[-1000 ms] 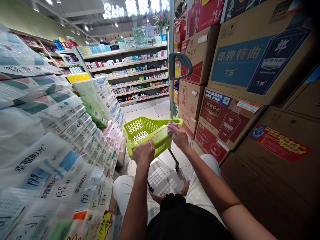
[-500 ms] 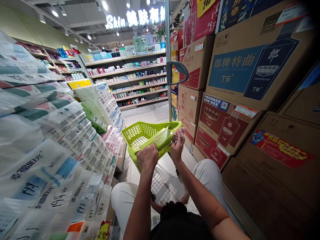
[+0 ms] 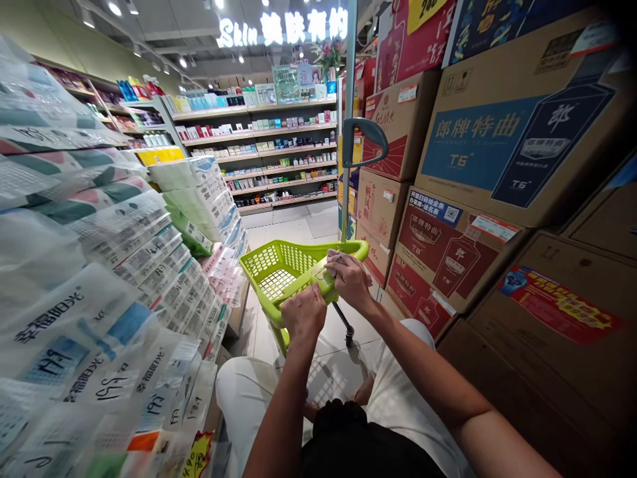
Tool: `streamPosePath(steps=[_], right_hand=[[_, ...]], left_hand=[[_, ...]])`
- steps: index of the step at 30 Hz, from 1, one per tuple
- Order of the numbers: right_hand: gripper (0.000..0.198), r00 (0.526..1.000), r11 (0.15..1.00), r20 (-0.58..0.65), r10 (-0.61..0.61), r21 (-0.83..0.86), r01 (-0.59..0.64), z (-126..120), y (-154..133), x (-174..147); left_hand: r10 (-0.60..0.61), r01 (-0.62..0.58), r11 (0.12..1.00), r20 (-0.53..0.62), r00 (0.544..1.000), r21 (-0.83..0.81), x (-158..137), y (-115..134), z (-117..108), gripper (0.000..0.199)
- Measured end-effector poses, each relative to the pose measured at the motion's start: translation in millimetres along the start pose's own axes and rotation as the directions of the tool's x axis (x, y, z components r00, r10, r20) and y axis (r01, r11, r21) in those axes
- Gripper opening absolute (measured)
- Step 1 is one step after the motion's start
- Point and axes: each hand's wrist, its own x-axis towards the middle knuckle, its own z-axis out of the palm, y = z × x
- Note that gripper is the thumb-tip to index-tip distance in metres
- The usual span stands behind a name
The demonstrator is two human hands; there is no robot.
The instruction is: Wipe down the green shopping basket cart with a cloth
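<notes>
Green basket (image 3: pixel 298 254) on a wheeled frame is placed in the middle of the aisle, with its near side turned toward the person. Its near rim is gripped toward the left by the left hand (image 3: pixel 304 312), with the fingers closed over the edge. A greyish cloth (image 3: pixel 330 260) is held bunched under the curled fingers of the right hand (image 3: pixel 350 275) and laid against the same rim, farther to the right. Between the two hands, a pale panel (image 3: pixel 319 273) on the rim is partly covered. Beyond the right end of the basket, an upright pole (image 3: pixel 349 79) fitted with a dark grey handle (image 3: pixel 367 143) can be seen. Wrapped paper packs (image 3: pixel 144 249) are stacked along the left, and printed cartons (image 3: pixel 472 149) are piled on the right. At the far end, shelves (image 3: pixel 259 135) are filled with small boxes beneath a lit sign (image 3: pixel 286 28).
</notes>
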Motion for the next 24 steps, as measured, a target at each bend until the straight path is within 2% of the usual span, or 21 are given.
streamPosePath(steps=[2,6,8,11,13,16,18,21,24], right_hand=[[0.036,0.996,0.999,0.080,-0.042,-0.030,0.044,-8,7,6],[0.036,0.984,0.989,0.170,0.044,-0.149,-0.019,-24,27,23],[0.033,0.971,0.981,0.226,0.077,-0.191,-0.033,-27,31,33],[0.031,0.961,0.982,0.264,0.076,-0.187,-0.027,-22,24,41],[0.031,0.948,0.990,0.319,0.006,-0.136,0.039,-16,15,42],[0.032,0.895,0.986,0.437,-0.092,-0.087,0.144,-11,7,49],[0.033,0.868,0.981,0.493,-0.056,-0.132,0.138,-11,7,60],[0.030,0.838,0.954,0.539,0.077,-0.284,0.096,-11,5,77],[0.024,0.767,0.935,0.639,0.063,-0.307,0.179,-5,-6,82]], left_hand=[[0.048,-0.048,0.999,0.009,0.999,-0.019,-3,-6,-3,0.058],[0.206,-0.198,0.972,0.057,0.977,-0.127,-2,-42,-14,0.050],[0.131,-0.123,0.968,0.021,0.991,-0.218,2,-62,-14,0.050],[0.107,-0.097,0.922,0.004,0.994,-0.376,9,-78,-6,0.054],[0.100,-0.100,0.899,-0.022,0.995,-0.426,11,-78,2,0.052],[0.081,-0.092,0.889,-0.044,0.996,-0.450,11,-70,11,0.049],[0.064,-0.075,0.887,-0.039,0.997,-0.456,9,-64,13,0.048],[0.041,-0.063,0.888,-0.057,0.998,-0.455,7,-56,16,0.046],[0.016,-0.072,0.874,-0.119,0.993,-0.481,4,-50,17,0.047]])
